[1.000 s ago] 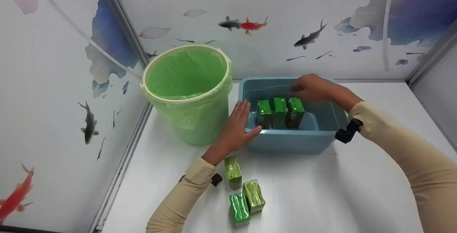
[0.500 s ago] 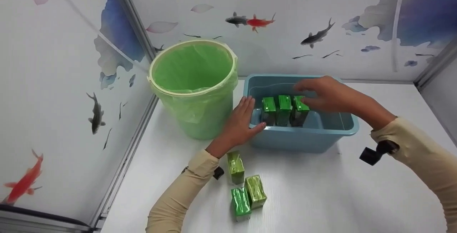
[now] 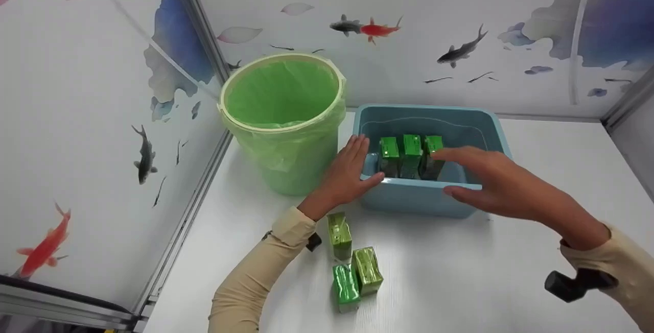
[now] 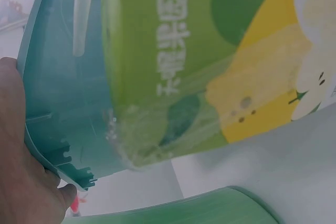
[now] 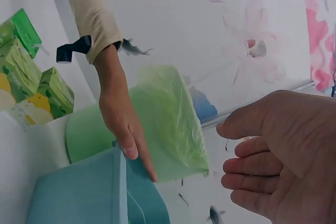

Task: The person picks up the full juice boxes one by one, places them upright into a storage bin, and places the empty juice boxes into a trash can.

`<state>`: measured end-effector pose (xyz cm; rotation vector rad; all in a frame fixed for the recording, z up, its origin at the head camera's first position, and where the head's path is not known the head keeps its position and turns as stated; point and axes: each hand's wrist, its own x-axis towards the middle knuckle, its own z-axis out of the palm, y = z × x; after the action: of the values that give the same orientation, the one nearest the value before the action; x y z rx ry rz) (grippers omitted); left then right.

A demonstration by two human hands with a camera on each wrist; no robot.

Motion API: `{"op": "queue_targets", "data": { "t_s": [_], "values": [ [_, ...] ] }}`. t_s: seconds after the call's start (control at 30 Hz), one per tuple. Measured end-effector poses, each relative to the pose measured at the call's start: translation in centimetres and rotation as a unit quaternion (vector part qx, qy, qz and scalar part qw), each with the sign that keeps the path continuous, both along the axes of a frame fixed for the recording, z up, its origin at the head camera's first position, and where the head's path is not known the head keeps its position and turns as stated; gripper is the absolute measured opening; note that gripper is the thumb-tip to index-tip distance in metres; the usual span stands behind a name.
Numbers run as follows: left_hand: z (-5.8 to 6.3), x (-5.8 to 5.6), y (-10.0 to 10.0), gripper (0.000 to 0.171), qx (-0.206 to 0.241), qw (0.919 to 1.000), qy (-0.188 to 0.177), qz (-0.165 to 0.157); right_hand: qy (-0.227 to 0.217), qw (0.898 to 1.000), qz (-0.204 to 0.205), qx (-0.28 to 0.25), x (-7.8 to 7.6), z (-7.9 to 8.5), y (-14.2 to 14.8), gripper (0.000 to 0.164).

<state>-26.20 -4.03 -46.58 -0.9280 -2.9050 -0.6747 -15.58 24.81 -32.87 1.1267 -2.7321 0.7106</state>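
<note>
My left hand (image 3: 347, 177) rests with straight fingers on the front left corner of a blue plastic basin (image 3: 419, 197). Inside the basin three cartons with green tops (image 3: 412, 146) stand in a row. My right hand (image 3: 490, 180) hangs over the basin's front right rim, fingers spread and nothing in them; its index fingertip overlaps the rightmost carton in the head view. On the table in front of the basin stand two yellow-green cartons, one of them (image 3: 340, 235) nearest the left wrist, and a bright green carton (image 3: 346, 287). A fruit-printed carton (image 4: 173, 51) fills much of the left wrist view.
A green bucket (image 3: 286, 164) lined with a thin green bag stands left of the basin, close to my left hand. White panels with painted fish (image 3: 462, 52) close off the back and left of the white table (image 3: 449, 271).
My right hand has drawn back out of the basin, toward the front right, and its fingers have spread. The left hand keeps its place on the rim. The whole view has shifted slightly.
</note>
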Motion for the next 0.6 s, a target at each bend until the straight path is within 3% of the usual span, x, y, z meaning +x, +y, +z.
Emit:
{"op": "queue_targets", "data": {
  "t_s": [0.17,0.3,0.6],
  "values": [
    [-0.1,0.1,0.1,0.09,0.002,1.0,0.0,-0.002,0.021,0.999,0.035,-0.027,2.8,-1.7,-0.3,0.08],
    [-0.2,0.1,0.0,0.089,-0.001,1.0,0.004,-0.001,0.028,0.996,0.06,-0.057,4.6,-4.1,-1.0,0.082],
    [-0.2,-0.1,0.1,0.09,0.001,1.0,0.007,0.001,-0.007,0.993,0.067,-0.097,6.5,-10.2,-3.3,0.08]
  ]
}}
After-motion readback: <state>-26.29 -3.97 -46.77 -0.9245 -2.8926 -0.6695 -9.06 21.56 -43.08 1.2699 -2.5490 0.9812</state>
